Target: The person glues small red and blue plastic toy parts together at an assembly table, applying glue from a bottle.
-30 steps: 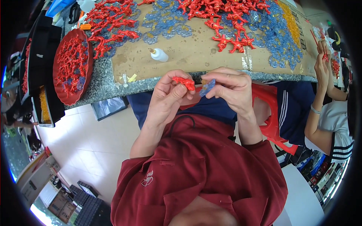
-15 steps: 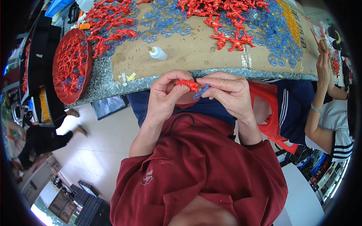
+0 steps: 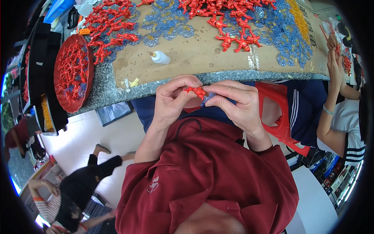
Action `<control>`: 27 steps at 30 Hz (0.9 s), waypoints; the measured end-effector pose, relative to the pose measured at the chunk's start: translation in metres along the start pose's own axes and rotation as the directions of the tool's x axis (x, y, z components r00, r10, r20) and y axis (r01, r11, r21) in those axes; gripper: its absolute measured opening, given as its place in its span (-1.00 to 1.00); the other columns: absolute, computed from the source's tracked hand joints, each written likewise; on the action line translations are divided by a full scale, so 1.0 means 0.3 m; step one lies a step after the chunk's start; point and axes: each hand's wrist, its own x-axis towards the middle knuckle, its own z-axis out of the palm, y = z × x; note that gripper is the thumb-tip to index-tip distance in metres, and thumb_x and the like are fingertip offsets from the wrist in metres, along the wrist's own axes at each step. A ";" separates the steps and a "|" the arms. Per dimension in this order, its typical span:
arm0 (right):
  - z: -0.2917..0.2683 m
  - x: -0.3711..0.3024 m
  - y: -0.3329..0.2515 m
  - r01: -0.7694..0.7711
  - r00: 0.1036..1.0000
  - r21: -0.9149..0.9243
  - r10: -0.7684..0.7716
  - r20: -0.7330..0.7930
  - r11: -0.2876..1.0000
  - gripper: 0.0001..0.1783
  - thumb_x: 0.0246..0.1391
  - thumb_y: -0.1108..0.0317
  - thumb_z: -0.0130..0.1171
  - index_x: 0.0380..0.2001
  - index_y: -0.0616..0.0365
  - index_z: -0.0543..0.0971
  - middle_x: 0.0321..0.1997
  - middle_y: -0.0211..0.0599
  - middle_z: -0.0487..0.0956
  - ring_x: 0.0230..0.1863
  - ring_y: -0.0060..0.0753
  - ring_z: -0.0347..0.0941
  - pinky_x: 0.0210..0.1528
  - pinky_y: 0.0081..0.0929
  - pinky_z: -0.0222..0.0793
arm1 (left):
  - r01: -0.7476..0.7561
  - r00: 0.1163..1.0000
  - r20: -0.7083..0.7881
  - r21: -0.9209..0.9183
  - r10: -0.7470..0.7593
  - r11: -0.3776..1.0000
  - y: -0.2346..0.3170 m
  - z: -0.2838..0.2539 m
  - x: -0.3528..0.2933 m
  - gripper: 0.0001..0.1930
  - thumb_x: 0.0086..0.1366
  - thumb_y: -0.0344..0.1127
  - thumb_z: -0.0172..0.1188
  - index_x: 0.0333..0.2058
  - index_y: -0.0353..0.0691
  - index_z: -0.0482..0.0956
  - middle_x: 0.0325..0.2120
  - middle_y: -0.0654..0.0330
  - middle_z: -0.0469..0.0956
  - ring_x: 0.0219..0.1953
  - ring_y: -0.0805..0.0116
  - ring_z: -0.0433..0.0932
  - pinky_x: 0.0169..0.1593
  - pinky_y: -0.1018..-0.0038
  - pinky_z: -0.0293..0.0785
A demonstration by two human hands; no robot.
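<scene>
Just off the table's front edge, my left hand [image 3: 171, 98] pinches a small red plastic figure [image 3: 195, 92] between thumb and fingers. My right hand [image 3: 240, 102] pinches a clear blue plastic piece [image 3: 207, 99], pressed against the figure's right side. The fingertips of both hands nearly meet, and they hide where the two parts join. On the cardboard [image 3: 202, 60] beyond my hands lie several finished-looking red figures [image 3: 242, 42] and many clear blue pieces [image 3: 167, 25]. A white squeeze bottle [image 3: 160, 57] with a tan tip lies on its side there.
A red scalloped tray [image 3: 58, 95] of figures stands at the table's left, beside black bins [image 3: 46, 74]. Yellow pieces [image 3: 299, 21] lie at the far right. A co-worker's arm [image 3: 331, 93] is on the right, near a red stool [image 3: 274, 99]. Another person [image 3: 74, 191] is at lower left.
The blue piece and red figure are held slightly lower and turned a little, with my right fingers covering more of the blue piece. The person at lower left has moved further into view.
</scene>
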 end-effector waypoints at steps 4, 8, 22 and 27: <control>0.004 -0.016 -0.010 -0.118 0.990 0.109 0.126 -0.068 0.987 -0.71 -0.24 0.51 0.28 -0.33 0.28 0.55 -0.43 -0.23 0.58 -0.41 -0.50 0.52 -0.40 -0.64 0.40 | 0.078 0.997 0.010 -0.234 -0.078 0.969 0.000 0.011 0.005 -0.78 0.05 -0.50 0.20 -0.27 -0.31 0.48 -0.30 0.12 0.46 -0.23 0.38 0.46 -0.14 0.53 0.40; 0.011 -0.028 -0.003 -0.067 0.997 0.107 0.071 -0.038 0.992 -0.79 -0.20 0.53 0.26 -0.38 0.29 0.53 -0.40 -0.25 0.57 -0.52 -0.63 0.48 -0.49 -0.71 0.36 | 0.061 0.998 0.013 -0.300 -0.059 0.952 -0.019 0.015 0.002 -0.77 0.02 -0.44 0.24 -0.31 -0.26 0.46 -0.27 0.10 0.46 -0.21 0.34 0.46 -0.13 0.45 0.41; 0.033 -0.032 0.018 0.276 0.944 -0.056 -0.282 -0.171 0.959 -0.75 -0.38 0.50 0.33 -0.48 0.24 0.56 -0.47 -0.25 0.54 -0.49 -0.35 0.47 -0.45 -0.54 0.36 | 0.048 0.992 0.124 -0.416 0.004 0.908 -0.039 0.009 0.031 -0.86 0.00 -0.45 0.25 -0.43 -0.26 0.49 -0.30 0.04 0.49 -0.20 0.23 0.47 -0.15 0.37 0.43; 0.034 -0.033 0.030 0.295 0.942 -0.054 -0.300 -0.154 0.954 -0.75 -0.39 0.50 0.33 -0.48 0.23 0.56 -0.47 -0.26 0.54 -0.47 -0.35 0.49 -0.45 -0.55 0.37 | 0.022 0.978 0.209 -0.190 0.019 0.981 0.001 -0.025 0.044 -0.87 -0.05 -0.52 0.26 -0.46 -0.32 0.52 -0.34 0.02 0.51 -0.24 0.28 0.49 -0.20 0.45 0.46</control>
